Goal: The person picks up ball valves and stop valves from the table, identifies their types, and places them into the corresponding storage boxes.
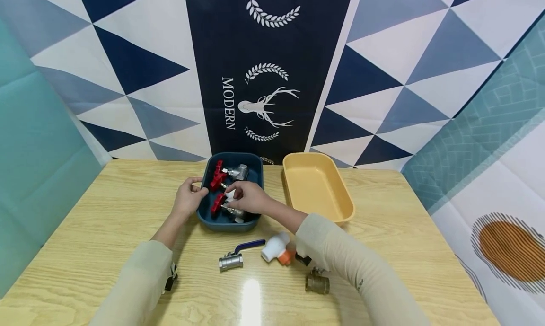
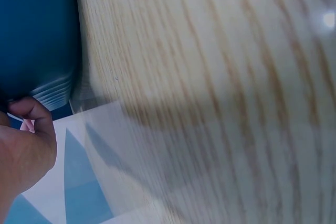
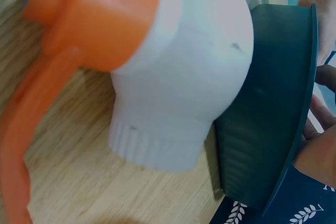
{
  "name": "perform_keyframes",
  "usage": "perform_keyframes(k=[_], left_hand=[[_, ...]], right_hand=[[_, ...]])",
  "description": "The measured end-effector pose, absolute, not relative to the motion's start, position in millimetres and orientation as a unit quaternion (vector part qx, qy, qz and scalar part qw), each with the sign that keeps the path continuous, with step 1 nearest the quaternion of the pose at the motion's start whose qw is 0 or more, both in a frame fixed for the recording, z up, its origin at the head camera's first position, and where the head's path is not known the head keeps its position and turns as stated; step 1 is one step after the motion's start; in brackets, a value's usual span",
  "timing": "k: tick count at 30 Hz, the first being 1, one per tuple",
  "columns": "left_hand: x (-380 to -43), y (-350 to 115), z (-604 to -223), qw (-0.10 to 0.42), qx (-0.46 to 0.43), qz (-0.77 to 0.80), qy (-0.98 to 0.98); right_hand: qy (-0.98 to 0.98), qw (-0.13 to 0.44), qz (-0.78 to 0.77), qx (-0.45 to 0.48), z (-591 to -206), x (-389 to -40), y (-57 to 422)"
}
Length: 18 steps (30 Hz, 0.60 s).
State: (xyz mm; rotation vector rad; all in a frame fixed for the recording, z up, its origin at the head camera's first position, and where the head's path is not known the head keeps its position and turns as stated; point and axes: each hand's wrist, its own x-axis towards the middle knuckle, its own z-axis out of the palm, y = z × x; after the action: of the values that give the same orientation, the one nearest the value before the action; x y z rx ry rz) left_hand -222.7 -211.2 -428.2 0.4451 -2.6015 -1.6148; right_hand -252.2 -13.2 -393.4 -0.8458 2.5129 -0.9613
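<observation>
My left hand (image 1: pixel 188 198) holds the left rim of the dark blue plastic bin (image 1: pixel 230 227), thumb at the rim and fingers outside; the left wrist view shows its fingers bent at the bin's edge. Inside lie several valves with red handles, among them a metal valve (image 1: pixel 239 171) at the back. My right hand (image 1: pixel 249 197) reaches in over the right side, thumb and forefinger round a white part (image 1: pixel 230 195) of a valve beside a red handle (image 1: pixel 218 204). Its palm side is hidden in the head view.
A yellow bin (image 1: pixel 315 184) stands right of the blue one. In front lie a metal ball valve (image 1: pixel 231 262) with a blue lever, a white plastic valve (image 1: pixel 276 245) with an orange handle, and a brass valve (image 1: pixel 317 284) near my right sleeve. A patterned wall covering backs the table.
</observation>
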Motion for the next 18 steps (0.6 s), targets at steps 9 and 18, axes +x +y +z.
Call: perform_keyframes(k=[9, 18], left_hand=[[-222, -211, -424, 0.029, 0.139, -0.523, -0.841], [-218, -209, -421, 0.025, 0.134, -0.520, -0.843]], right_hand=[[0.874, 0.159, -0.348, -0.299, -386, -251, -6], [0.879, 0.148, -0.347, -0.290, -380, -246, 2]])
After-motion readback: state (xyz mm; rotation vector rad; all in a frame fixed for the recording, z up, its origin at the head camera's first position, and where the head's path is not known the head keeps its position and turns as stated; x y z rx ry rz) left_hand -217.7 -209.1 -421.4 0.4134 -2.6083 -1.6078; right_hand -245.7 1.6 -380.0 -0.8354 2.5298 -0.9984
